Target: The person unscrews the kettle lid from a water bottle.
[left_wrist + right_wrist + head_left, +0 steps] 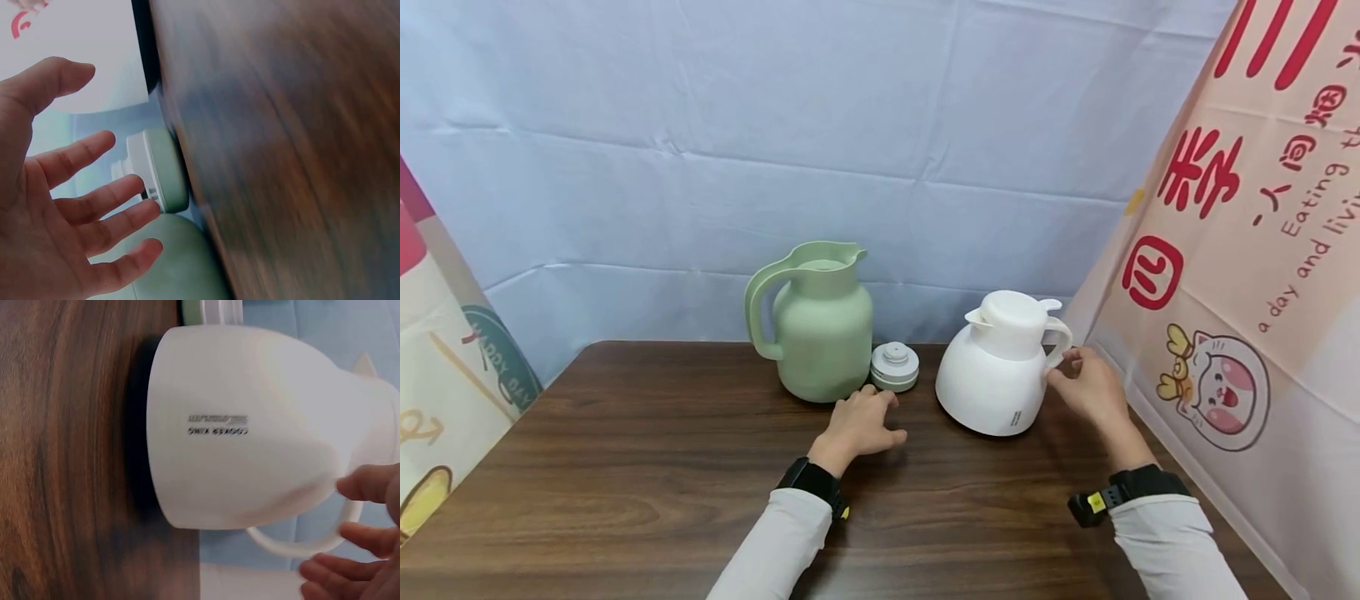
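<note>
A white thermos jug (992, 379) stands upright on the wooden table, its handle to the right. My right hand (1090, 387) is at that handle (294, 547), thumb and fingers apart on either side of it and not closed round it. My left hand (861, 421) hovers in front of a round grey-and-green stopper (895, 367), fingers spread and palm bare in the left wrist view. Left of the stopper a green thermos jug (823, 333) stands upright, handle to the left and spout to the right. The left fingertips overlap the lower edge of the green jug.
The dark wooden table (625, 483) ends at the back against a pale blue cloth (700, 208). A printed cloth (1247, 333) hangs along the right edge, close beside my right hand. Another printed cloth (452, 375) hangs at the left.
</note>
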Available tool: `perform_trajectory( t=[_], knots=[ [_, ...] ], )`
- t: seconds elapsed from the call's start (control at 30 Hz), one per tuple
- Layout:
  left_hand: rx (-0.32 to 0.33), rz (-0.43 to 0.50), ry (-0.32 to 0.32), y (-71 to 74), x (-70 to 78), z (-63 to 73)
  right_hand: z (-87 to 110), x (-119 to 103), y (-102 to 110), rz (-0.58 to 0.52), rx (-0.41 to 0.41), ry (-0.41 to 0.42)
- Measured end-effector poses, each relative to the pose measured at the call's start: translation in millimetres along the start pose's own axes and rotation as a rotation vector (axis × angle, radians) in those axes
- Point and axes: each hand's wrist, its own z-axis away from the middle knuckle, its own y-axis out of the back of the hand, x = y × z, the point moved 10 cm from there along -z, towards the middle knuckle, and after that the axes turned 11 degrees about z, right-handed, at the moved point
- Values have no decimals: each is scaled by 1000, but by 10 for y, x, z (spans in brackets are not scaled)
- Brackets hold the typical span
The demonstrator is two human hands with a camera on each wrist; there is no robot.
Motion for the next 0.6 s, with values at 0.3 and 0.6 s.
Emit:
perform_trajectory(
  t=[0.3, 0.6],
  knots=[
    [-16, 6, -20, -65, 130, -40, -210, 197, -8, -162, 92, -98],
    [-29, 16, -26, -119, 216, -72, -473, 137, 39, -193, 137, -98]
  ],
)
